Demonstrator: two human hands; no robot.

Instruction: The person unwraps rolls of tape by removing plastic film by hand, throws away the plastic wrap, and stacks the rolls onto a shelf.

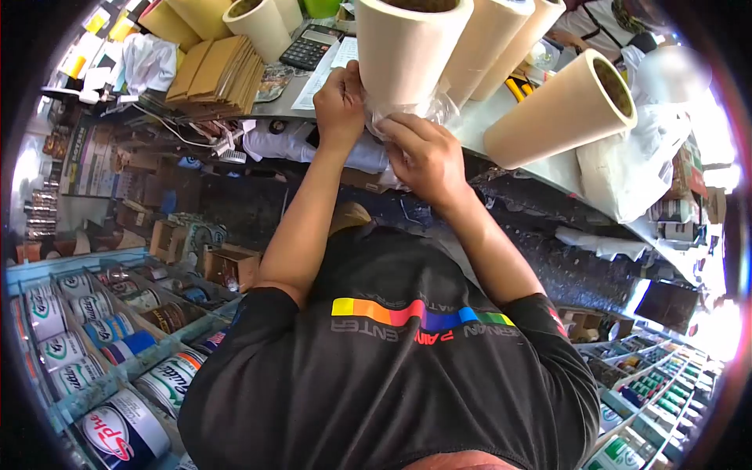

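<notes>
A wide cream paper roll (411,59) stands on end at the counter's near edge, its hollow core facing up. Clear plastic wrap (442,110) bunches around its lower end. My right hand (427,155) grips this plastic with bent fingers at the front of the roll. Close against the roll's left side, my left hand (341,108) is closed; what its fingers hold is hidden. Two more cream rolls (493,39) stand just behind to the right. Another cream roll (560,110) leans at the right, with white plastic (634,168) beside it.
Left on the counter are a calculator (311,47), a paper sheet (325,74), a stack of folded cardboard (215,78) and more rolls (257,27). Yellow-handled scissors or pliers (515,88) lie between rolls. Paint cans (121,431) fill shelves below left; more shelves (642,392) stand right.
</notes>
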